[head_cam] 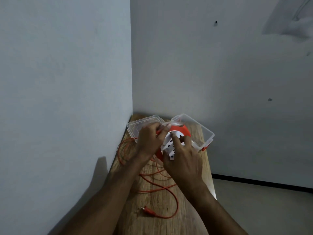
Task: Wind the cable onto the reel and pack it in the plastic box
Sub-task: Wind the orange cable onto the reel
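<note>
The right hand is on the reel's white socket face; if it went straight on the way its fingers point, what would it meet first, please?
Most likely the orange reel rim just beyond the right hand, then the clear plastic box behind it; depth is hard to judge from this one view.

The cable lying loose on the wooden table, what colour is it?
Orange-red, the cable and its plug alike, seen best in the head view.

A narrow wooden desk (194, 143) stands pushed into the corner between two pale grey walls (64, 65), the right-hand one carrying a small dark nail (216, 22) and a dark spot (270, 99), above a light floor (264, 207) edged by a black skirting strip (260, 180).
</note>
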